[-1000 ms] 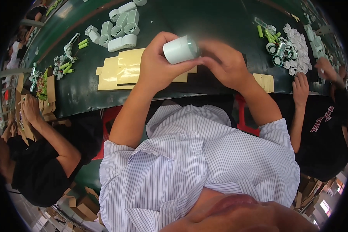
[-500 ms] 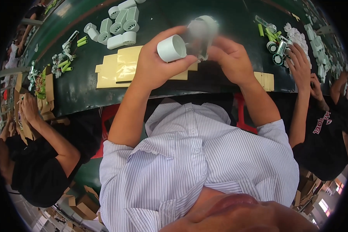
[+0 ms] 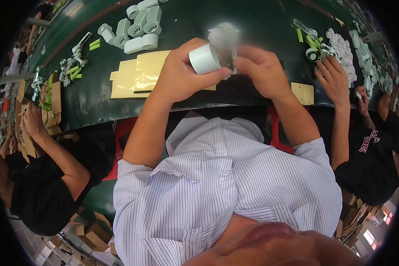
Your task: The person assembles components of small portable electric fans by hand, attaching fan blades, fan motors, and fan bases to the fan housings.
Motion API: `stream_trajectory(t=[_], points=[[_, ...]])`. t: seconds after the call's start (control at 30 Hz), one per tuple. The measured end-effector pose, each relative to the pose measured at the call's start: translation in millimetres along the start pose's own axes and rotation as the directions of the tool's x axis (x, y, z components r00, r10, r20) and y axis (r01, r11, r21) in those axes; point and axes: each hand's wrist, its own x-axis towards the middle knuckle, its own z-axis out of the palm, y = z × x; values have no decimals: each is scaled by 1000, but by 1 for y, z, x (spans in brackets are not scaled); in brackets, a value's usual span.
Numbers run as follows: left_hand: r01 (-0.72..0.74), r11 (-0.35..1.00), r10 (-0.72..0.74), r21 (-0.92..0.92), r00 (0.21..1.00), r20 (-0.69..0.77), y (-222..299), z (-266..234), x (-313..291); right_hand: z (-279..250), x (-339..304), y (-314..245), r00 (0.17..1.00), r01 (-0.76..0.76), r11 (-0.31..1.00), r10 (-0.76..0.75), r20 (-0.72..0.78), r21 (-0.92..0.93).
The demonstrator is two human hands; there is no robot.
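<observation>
Gripping one pale cup (image 3: 203, 59) in the left hand (image 3: 179, 68), fingers wrapped around its side, open end toward the right. Holding one blurred pale part (image 3: 224, 37) in the right hand (image 3: 266, 73), fingers closed at its lower edge; too smeared to make out its shape. Both near each other, over the table (image 3: 195, 20).

Counting about seven pale housings (image 3: 139, 44) at upper left, one cut off by the edge of view. Farther left, five lime cylinders (image 3: 95, 46): two together, three in another group. At right, more of the same, too overlapped to count, beside a heap of white pieces (image 3: 346, 64), likewise uncountable. Left of the hands, at least two overlapping yellow sheets (image 3: 139, 73); at right, one smaller yellow piece (image 3: 302, 93).

Surface dark green, glossy, lightly marked. Around it, one black-clad co-worker close on each side (image 3: 53, 195) (image 3: 368, 164), red seat parts (image 3: 277, 135) below, brown cartons (image 3: 91, 235) at lower left.
</observation>
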Motion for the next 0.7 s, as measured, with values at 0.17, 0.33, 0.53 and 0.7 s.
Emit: stream_trajectory(t=[0.17, 0.33, 0.53, 0.7], points=[[-171, 973, 167, 157, 985, 36, -1, 3, -1, 3, -1, 1, 1000, 23, 996, -24, 15, 82], [111, 972, -121, -207, 992, -35, -8, -1, -7, -1, -3, 4, 1000, 12, 996, -12, -1, 92], [51, 958, -70, -283, 996, -58, -21, -6, -4, -2, -2, -15, 995, 102, 959, -95, 40, -263], [-14, 962, -12, -272, 996, -94, -17, -4, -4, 5, -1, -27, 987, 149, 872, -160, 16, -466]])
